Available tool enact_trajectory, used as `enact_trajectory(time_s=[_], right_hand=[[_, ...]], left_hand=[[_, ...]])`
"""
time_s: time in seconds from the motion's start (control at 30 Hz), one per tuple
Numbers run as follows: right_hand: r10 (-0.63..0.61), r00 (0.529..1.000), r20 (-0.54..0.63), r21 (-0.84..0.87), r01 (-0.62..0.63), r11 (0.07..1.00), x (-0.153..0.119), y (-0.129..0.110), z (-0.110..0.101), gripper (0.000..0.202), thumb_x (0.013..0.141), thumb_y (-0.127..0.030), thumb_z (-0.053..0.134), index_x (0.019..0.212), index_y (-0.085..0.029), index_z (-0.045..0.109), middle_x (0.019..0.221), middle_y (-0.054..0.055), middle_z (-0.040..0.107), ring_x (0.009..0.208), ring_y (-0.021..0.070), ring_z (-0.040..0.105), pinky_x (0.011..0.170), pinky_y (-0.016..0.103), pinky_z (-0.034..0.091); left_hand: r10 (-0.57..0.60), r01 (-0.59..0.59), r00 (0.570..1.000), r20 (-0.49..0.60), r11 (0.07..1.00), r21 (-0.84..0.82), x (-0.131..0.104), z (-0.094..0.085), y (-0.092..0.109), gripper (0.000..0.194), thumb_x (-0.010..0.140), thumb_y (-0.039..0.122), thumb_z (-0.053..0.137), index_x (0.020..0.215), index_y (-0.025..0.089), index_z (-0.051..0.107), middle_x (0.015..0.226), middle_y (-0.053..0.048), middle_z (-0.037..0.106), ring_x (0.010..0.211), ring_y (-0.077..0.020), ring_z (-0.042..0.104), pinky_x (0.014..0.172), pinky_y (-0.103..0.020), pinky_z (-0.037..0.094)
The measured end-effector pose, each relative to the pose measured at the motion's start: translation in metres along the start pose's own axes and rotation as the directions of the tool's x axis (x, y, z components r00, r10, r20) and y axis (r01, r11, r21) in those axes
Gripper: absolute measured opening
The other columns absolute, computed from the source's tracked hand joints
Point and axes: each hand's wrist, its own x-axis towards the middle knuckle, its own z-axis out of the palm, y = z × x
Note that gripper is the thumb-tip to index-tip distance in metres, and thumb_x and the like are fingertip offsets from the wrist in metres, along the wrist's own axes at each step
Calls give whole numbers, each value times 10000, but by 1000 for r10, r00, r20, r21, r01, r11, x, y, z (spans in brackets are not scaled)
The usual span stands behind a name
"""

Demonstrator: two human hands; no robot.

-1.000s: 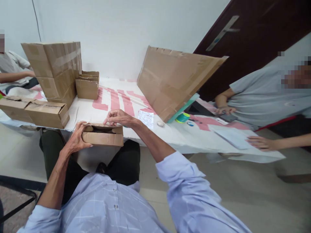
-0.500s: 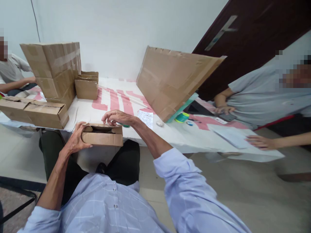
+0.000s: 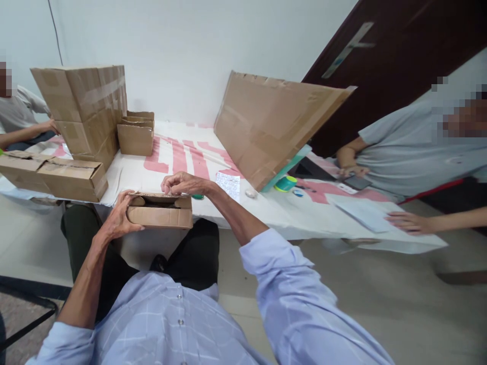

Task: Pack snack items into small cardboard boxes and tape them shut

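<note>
A small brown cardboard box (image 3: 162,217) sits at the table's front edge, its top partly open with a dark gap showing inside. My left hand (image 3: 120,218) grips its left end, thumb along the front and fingers over the top. Above the box's far edge, my right hand (image 3: 178,183) is curled with its fingers drawn together, close to the raised flap. Whether anything is between those fingers is hidden. A green round item (image 3: 198,196) is partly covered by my right wrist.
Tall stacked cartons (image 3: 91,109) and two low boxes (image 3: 72,178) stand left; an open box (image 3: 136,139) is behind. A leaning cardboard sheet (image 3: 277,124), printed paper (image 3: 228,185) and green-yellow tape roll (image 3: 285,183) lie right. A person sits on each side; the right one holds a phone.
The fingers of my right hand have curled closer together above the box's far edge. My left hand and the box stay nearly where they were.
</note>
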Motion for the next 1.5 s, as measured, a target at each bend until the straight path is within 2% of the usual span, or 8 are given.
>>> enact_trajectory(time_s=[0.1,0.4,0.6,0.77,0.9,1.0,1.33,1.5], right_hand=[[-50,990,129,110,36,993,2,6,-1,114,696,-278,711,748,-189,761,836,18,709,766,146,578,698,254,470],[-111,987,-115,206,133,969,3,30,2,148,716,-334,762,704,-188,741,877,38,731,852,173,608,834,316,471],[10,979,-202,295,51,954,3,37,6,129,679,-305,758,697,-179,736,794,14,698,756,137,572,735,277,448],[168,985,-39,412,-138,901,-3,30,-3,161,625,-282,815,716,-172,741,904,39,743,725,114,611,612,217,443],[138,990,-15,396,-120,910,-4,29,-7,191,657,-298,836,784,-167,781,870,39,753,711,104,612,593,195,448],[130,984,-123,417,-68,906,-3,35,-7,245,664,-354,865,790,-169,764,764,22,715,687,108,593,555,191,431],[96,826,-556,432,188,882,-35,51,-49,341,659,-440,885,820,-204,699,738,-24,639,684,102,551,580,216,450],[145,598,-788,243,86,966,-104,84,-102,346,696,-511,819,842,-219,703,757,-9,671,665,120,549,575,246,435]], left_hand=[[12,-12,1000,-2,1000,-8,2,-1,1,976,660,441,986,1484,234,505,1566,-163,438,1533,-394,424,1308,-603,371],[-36,36,999,9,999,-1,2,-3,6,985,622,379,992,1466,198,518,1563,-169,458,1494,-402,474,1281,-587,412],[-67,66,998,22,998,16,3,-6,10,989,598,345,997,1454,205,521,1554,-164,463,1489,-399,484,1278,-585,420],[-28,27,999,28,999,33,7,-8,12,935,612,364,987,1421,208,544,1517,-158,495,1475,-397,500,1271,-596,427],[-3,2,1000,29,999,32,9,-10,11,928,626,386,984,1418,194,538,1513,-166,494,1471,-393,500,1268,-594,427],[-20,19,999,27,999,44,8,-11,10,924,637,394,976,1424,196,534,1513,-163,490,1464,-389,503,1269,-595,425],[-75,77,997,-31,996,42,18,-18,8,889,679,590,907,1389,190,552,1492,-164,506,1440,-391,525,1191,-572,502],[-118,146,977,-179,978,147,36,-30,-2,899,637,735,850,1303,189,592,1358,-154,582,1343,-413,578,1159,-610,509]])
